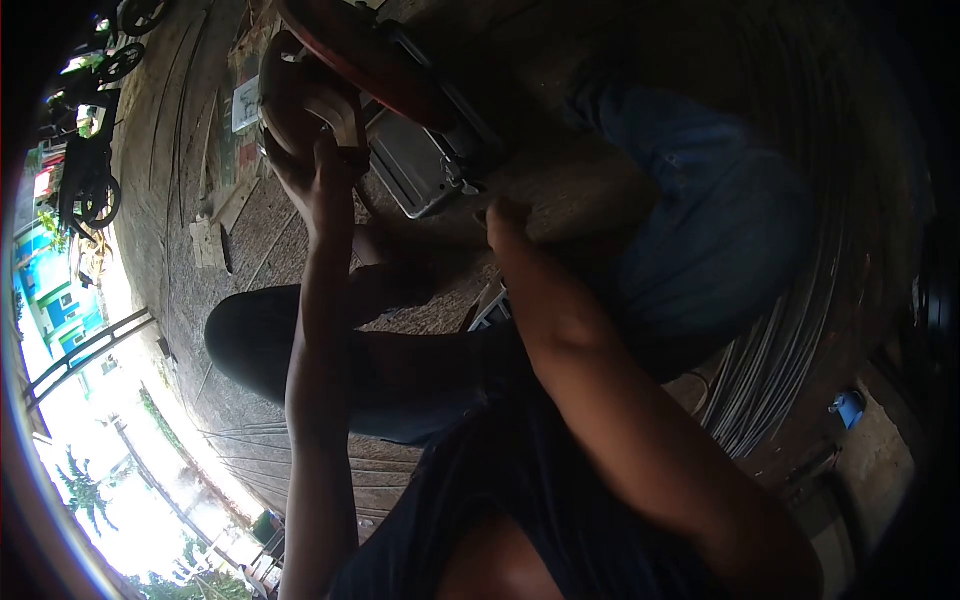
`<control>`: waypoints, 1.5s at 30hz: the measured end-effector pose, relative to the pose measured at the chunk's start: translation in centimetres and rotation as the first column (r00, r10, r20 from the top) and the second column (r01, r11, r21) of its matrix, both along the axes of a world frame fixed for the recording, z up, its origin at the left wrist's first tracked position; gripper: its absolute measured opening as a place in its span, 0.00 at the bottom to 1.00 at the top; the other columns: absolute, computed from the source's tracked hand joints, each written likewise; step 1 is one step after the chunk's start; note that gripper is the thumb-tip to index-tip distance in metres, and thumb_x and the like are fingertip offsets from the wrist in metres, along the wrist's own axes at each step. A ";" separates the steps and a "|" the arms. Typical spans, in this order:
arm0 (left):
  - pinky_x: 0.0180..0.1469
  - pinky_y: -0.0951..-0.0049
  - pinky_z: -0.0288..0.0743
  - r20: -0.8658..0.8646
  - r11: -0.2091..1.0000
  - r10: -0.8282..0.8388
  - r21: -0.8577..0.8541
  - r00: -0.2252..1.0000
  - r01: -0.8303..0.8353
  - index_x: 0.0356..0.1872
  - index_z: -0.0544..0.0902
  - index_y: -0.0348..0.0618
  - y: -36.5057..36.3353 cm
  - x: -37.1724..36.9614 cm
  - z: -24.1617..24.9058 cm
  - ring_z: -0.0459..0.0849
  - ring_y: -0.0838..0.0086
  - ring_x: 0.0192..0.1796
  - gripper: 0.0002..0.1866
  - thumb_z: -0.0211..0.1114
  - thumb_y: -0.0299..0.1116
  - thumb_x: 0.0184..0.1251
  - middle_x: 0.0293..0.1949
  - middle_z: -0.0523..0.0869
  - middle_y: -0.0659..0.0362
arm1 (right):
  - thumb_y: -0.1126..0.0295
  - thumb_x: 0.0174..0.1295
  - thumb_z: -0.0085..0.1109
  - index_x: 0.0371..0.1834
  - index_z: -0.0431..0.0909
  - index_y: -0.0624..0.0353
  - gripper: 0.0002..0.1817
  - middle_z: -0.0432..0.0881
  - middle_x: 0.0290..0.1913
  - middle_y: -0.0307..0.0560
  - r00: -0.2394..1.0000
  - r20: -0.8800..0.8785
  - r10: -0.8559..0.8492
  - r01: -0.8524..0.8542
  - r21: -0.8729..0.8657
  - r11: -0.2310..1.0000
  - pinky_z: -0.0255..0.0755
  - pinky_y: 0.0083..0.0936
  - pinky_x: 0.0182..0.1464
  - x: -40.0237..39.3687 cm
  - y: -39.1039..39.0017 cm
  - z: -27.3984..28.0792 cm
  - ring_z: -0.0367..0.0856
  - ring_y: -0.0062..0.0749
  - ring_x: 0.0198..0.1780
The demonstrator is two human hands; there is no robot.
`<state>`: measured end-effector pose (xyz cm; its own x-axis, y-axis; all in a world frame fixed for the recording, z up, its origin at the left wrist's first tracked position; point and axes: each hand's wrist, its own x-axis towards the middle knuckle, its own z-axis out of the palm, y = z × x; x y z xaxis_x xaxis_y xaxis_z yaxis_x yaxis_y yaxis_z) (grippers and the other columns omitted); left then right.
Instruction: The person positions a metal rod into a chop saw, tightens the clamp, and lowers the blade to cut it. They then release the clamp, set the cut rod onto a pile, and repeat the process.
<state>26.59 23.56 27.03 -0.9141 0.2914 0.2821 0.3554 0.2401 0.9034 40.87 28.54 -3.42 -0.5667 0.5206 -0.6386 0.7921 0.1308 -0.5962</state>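
Observation:
A cut-off saw stands on the ground ahead of me, with a grey metal base (408, 165) and a reddish round disc or guard (375, 70) above it. My left hand (318, 180) is closed around the saw's handle (346, 118), at the left of the machine. My right hand (508, 216) is low beside the base's near right corner, close to the metal clamp (458, 178). Its fingers are curled in shadow, and I cannot make out what is in them.
My bent legs in dark trousers (700, 220) flank the work area. Several thin metal rods (770, 370) lie at the right. A flat scrap piece (208, 245) lies on the ground at the left. A blue object (849, 408) sits far right; motorbikes (95, 180) stand outside.

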 end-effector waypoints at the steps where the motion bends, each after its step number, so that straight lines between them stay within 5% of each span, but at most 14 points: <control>1: 0.52 0.69 0.75 0.056 1.000 -0.008 -0.022 0.998 0.009 0.72 0.56 0.36 -0.2 0.4 0.3 0.76 0.68 0.53 0.40 0.64 0.35 0.61 0.57 0.72 0.50 | 0.68 0.51 0.69 0.55 0.73 0.65 0.28 0.78 0.53 0.63 0.963 -0.117 -0.242 0.258 0.157 0.953 0.71 0.40 0.60 -0.5 -0.9 1.9 0.76 0.53 0.58; 8: 0.49 0.67 0.79 0.063 0.997 -0.035 -0.068 0.997 0.039 0.73 0.53 0.35 -0.3 0.0 0.1 0.78 0.63 0.55 0.41 0.63 0.36 0.61 0.59 0.71 0.45 | 0.67 0.51 0.69 0.56 0.72 0.66 0.29 0.77 0.50 0.62 0.773 -0.309 -0.554 0.522 -0.188 0.832 0.69 0.45 0.59 -3.0 -0.6 0.0 0.76 0.56 0.54; 11: 0.50 0.67 0.79 0.044 0.997 0.008 -0.071 0.999 -0.005 0.73 0.54 0.34 0.1 0.6 0.5 0.78 0.63 0.55 0.41 0.63 0.36 0.61 0.58 0.71 0.45 | 0.68 0.50 0.67 0.52 0.75 0.66 0.25 0.78 0.49 0.63 0.068 0.337 -0.939 0.661 -0.720 -0.210 0.69 0.45 0.58 -2.4 -1.3 -5.0 0.77 0.56 0.53; 12: 0.50 0.67 0.79 0.041 0.997 0.011 -0.071 0.999 -0.008 0.73 0.54 0.34 0.1 0.1 0.3 0.78 0.63 0.55 0.41 0.63 0.36 0.61 0.58 0.71 0.45 | 0.68 0.50 0.67 0.52 0.75 0.66 0.25 0.78 0.49 0.63 0.072 0.336 -0.939 0.659 -0.723 -0.208 0.69 0.45 0.58 -2.0 -1.2 -1.9 0.77 0.56 0.53; 13: 0.51 0.66 0.79 0.043 0.998 -0.012 -0.068 0.999 0.015 0.73 0.54 0.34 -0.3 -0.4 -0.2 0.78 0.62 0.55 0.42 0.64 0.36 0.61 0.58 0.71 0.45 | 0.64 0.55 0.67 0.52 0.76 0.66 0.24 0.79 0.50 0.61 0.407 -0.321 -0.855 0.810 -0.306 0.500 0.72 0.42 0.54 -1.3 -1.5 2.1 0.79 0.51 0.51; 14: 0.51 0.65 0.79 0.047 0.997 -0.035 -0.065 0.998 0.038 0.73 0.54 0.34 -0.8 -0.6 -0.5 0.78 0.62 0.54 0.42 0.64 0.36 0.60 0.58 0.71 0.45 | 0.61 0.60 0.67 0.53 0.76 0.66 0.24 0.79 0.50 0.60 0.791 -0.555 -0.258 0.552 0.463 0.694 0.75 0.39 0.51 -0.9 -1.8 4.3 0.81 0.46 0.50; 17: 0.52 0.65 0.78 0.124 0.999 -0.004 -0.032 0.992 0.008 0.73 0.53 0.34 0.2 0.9 0.9 0.77 0.62 0.55 0.42 0.64 0.36 0.60 0.58 0.71 0.45 | 0.58 0.61 0.66 0.56 0.73 0.68 0.27 0.81 0.48 0.57 0.864 -0.466 -0.189 0.351 0.291 0.890 0.77 0.37 0.48 -1.9 -1.7 3.2 0.83 0.43 0.47; 19: 0.51 0.65 0.78 0.070 0.999 -0.006 -0.052 0.998 0.009 0.73 0.52 0.34 0.0 0.3 0.3 0.77 0.62 0.56 0.43 0.64 0.36 0.60 0.59 0.71 0.44 | 0.60 0.60 0.65 0.54 0.74 0.69 0.26 0.82 0.47 0.58 0.626 -0.249 -0.739 0.612 -0.430 0.663 0.76 0.39 0.49 -2.4 0.0 1.8 0.83 0.45 0.48; 20: 0.51 0.66 0.78 0.019 0.998 -0.003 -0.071 1.000 0.004 0.74 0.52 0.34 -0.2 0.0 0.0 0.76 0.63 0.57 0.43 0.64 0.36 0.61 0.59 0.70 0.44 | 0.61 0.59 0.65 0.53 0.74 0.69 0.25 0.82 0.47 0.58 0.349 0.300 -0.888 0.594 -0.804 -0.039 0.76 0.40 0.50 -2.2 0.7 1.1 0.82 0.46 0.49; 22: 0.52 0.65 0.77 0.058 0.999 -0.013 -0.044 0.998 0.015 0.74 0.52 0.33 -0.1 -0.1 0.0 0.75 0.62 0.58 0.44 0.64 0.37 0.61 0.60 0.70 0.43 | 0.65 0.57 0.63 0.55 0.72 0.72 0.26 0.78 0.54 0.65 0.484 0.274 -0.831 0.621 -0.776 0.106 0.71 0.45 0.59 -1.7 0.8 3.6 0.77 0.54 0.58; 23: 0.54 0.64 0.75 0.106 1.000 -0.020 -0.020 0.994 0.023 0.74 0.51 0.33 -0.2 0.1 0.0 0.74 0.62 0.59 0.44 0.64 0.37 0.60 0.60 0.69 0.43 | 0.66 0.59 0.62 0.56 0.70 0.73 0.27 0.75 0.57 0.68 0.673 -0.183 -0.717 0.650 -0.316 0.691 0.70 0.45 0.60 -1.7 -0.1 4.9 0.74 0.55 0.62; 24: 0.54 0.64 0.75 0.111 1.000 -0.015 -0.022 0.994 0.018 0.74 0.51 0.33 -0.5 0.2 -0.1 0.74 0.62 0.59 0.44 0.64 0.37 0.60 0.60 0.69 0.43 | 0.66 0.60 0.61 0.58 0.69 0.75 0.27 0.72 0.61 0.70 0.872 -0.390 -0.296 0.448 0.391 0.804 0.68 0.46 0.62 -1.5 -1.0 5.7 0.70 0.57 0.66; 27: 0.60 0.61 0.71 0.040 0.998 -0.003 -0.066 0.999 0.006 0.74 0.51 0.33 -0.3 -0.2 -0.3 0.73 0.60 0.61 0.44 0.63 0.38 0.60 0.62 0.68 0.42 | 0.71 0.57 0.60 0.59 0.67 0.75 0.27 0.70 0.59 0.72 0.919 -0.385 0.079 0.196 0.623 0.757 0.65 0.46 0.66 -1.3 -2.0 7.0 0.69 0.59 0.65; 45: 0.51 0.72 0.75 0.056 0.996 -0.026 0.083 0.998 0.021 0.71 0.60 0.38 -0.2 -0.8 -0.6 0.78 0.72 0.51 0.35 0.63 0.31 0.63 0.55 0.75 0.53 | 0.62 0.47 0.74 0.43 0.76 0.64 0.25 0.80 0.42 0.58 0.936 -0.308 0.168 0.015 0.515 0.857 0.75 0.43 0.51 -1.8 0.2 5.3 0.80 0.54 0.47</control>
